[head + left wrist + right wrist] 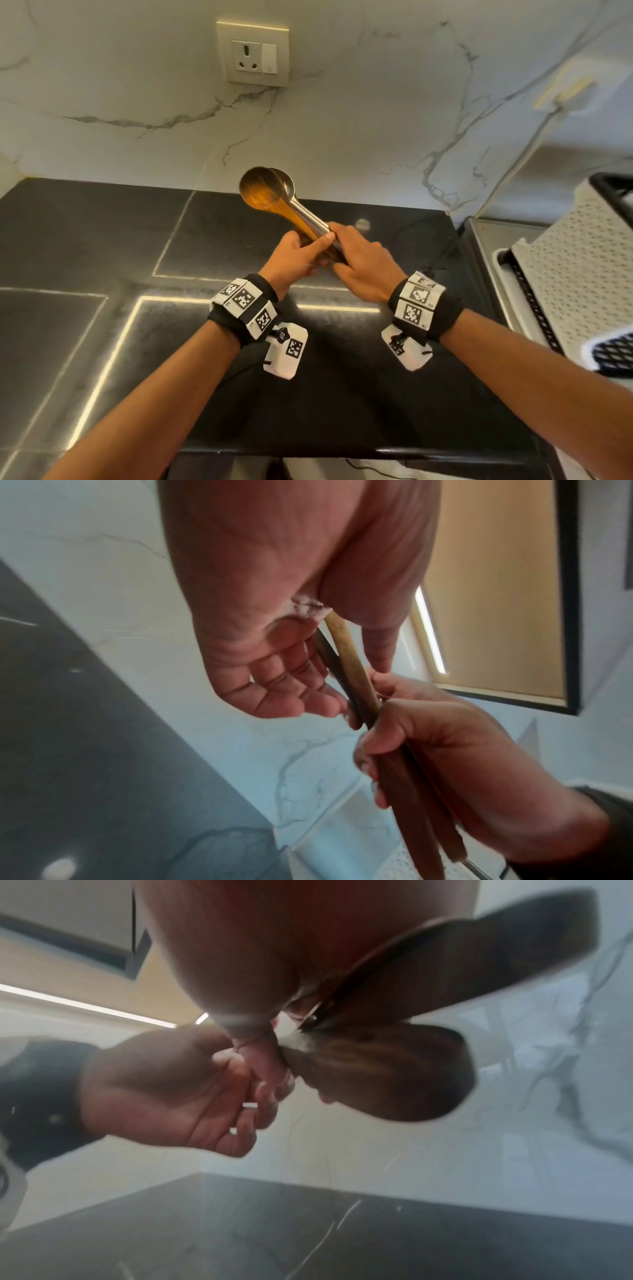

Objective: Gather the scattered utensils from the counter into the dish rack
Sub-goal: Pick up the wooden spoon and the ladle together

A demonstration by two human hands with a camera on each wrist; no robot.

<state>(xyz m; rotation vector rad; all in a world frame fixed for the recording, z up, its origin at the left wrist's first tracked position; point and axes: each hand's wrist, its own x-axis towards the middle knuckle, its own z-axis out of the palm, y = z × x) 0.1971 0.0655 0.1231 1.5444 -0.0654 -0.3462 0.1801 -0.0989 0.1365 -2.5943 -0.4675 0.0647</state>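
Head view: we see both hands meeting above the black desk (102, 240), well apart from the dish rack (579, 274) at the right edge. The left hand (294, 260) and right hand (363, 267) both curl round the handles of a bundle: a wooden spoon (260, 195) and a steel spoon (291, 192), bowls stacked and pointing up toward the marble wall (342, 102) with its socket (253, 54). We judge the two are held together so they travel to the rack in one trip; the handles look aligned for that. No other utensils show on the desk here.

Left wrist view: we see the left hand (274, 642) with fingers partly bent, tips touching the handles from one side, a loose narrow hold. The right hand (445, 750) wraps firmly round several wooden handles (411, 804); there may be more than two pieces, we cannot tell the count.

Right wrist view: blurred. The left hand (164, 1096) pinches the neck just below the wooden spoon bowl (394, 1074); a darker bowl (496, 947) sits above it. The right hand's own fingers are mostly hidden here.

Task state, we judge: bundle gathered, not yet in the rack.
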